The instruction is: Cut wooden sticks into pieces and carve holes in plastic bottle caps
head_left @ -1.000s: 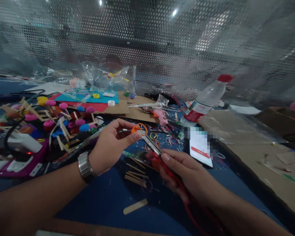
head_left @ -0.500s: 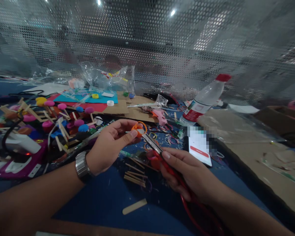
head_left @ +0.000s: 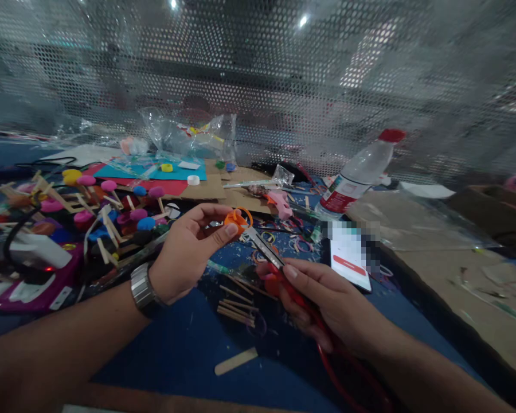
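My left hand (head_left: 189,252) pinches a small orange cap with an orange rubber band (head_left: 237,219) between thumb and fingers, held above the blue table. My right hand (head_left: 327,304) grips red-handled scissors (head_left: 266,252); the metal blades point up-left and their tips meet the orange piece. A metal watch (head_left: 141,289) sits on my left wrist. Under my hands lie thin wooden sticks (head_left: 236,307) and a flat wooden stick (head_left: 236,361).
Stick-and-cap models (head_left: 90,212) crowd the left. Cardboard (head_left: 232,192), coloured sheets (head_left: 155,172), plastic bags (head_left: 189,137) and a pink glue gun (head_left: 280,203) lie behind. A red-capped bottle (head_left: 361,172) and a phone (head_left: 348,255) sit right. Perforated metal screen (head_left: 258,86) backs the table.
My left hand has lifted the orange piece slightly up and left, and the scissor blades followed it. The right hand stays in much the same place.
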A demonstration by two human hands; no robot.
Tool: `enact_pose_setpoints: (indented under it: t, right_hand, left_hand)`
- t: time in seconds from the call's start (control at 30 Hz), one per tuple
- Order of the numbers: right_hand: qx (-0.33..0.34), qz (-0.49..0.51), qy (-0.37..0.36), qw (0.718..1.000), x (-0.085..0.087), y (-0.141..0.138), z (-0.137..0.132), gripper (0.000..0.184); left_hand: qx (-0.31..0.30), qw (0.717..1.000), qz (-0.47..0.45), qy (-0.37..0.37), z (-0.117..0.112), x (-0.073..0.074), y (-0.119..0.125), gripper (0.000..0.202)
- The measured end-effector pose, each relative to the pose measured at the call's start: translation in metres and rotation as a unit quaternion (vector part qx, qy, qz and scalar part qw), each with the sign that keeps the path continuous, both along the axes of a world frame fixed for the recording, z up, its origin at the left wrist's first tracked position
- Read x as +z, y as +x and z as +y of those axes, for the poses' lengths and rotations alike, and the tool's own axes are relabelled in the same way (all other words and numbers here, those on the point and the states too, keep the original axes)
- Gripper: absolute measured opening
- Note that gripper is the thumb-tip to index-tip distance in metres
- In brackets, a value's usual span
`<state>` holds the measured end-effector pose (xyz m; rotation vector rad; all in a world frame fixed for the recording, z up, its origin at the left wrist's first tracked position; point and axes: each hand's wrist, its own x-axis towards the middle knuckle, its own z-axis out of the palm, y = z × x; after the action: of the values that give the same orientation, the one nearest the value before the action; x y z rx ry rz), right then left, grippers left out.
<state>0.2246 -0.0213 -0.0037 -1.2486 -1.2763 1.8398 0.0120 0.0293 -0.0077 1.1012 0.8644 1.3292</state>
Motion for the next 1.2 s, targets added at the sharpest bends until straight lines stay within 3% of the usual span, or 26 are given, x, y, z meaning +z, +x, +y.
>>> enact_pose_setpoints:
  t: [0.37,0.67,0.93,1.2]
  right_hand:
    - [0.018,-0.011,0.014,1.000,-0.0006,-0.0015,-0.0007,0.060]
    - [0.008,-0.010,0.011,1.000,-0.0028,0.0003,-0.0004,0.062]
    - [0.013,-0.020,0.017,1.000,-0.0014,-0.0028,-0.0006,0.065]
    - [0.003,-0.012,0.002,1.000,0.0008,-0.0029,0.0008,0.064]
  left_hand:
    - [-0.027,0.999,0.035,0.009,-0.0047,-0.0028,0.0036,0.028]
    - [0.010,1.000,-0.001,0.005,-0.0008,-0.0017,0.0011,0.034]
    - [-0.005,0.998,0.059,0.014,-0.0038,-0.0029,0.0048,0.030]
    - [0.014,0.998,0.046,0.032,-0.0022,-0.0016,0.0027,0.034]
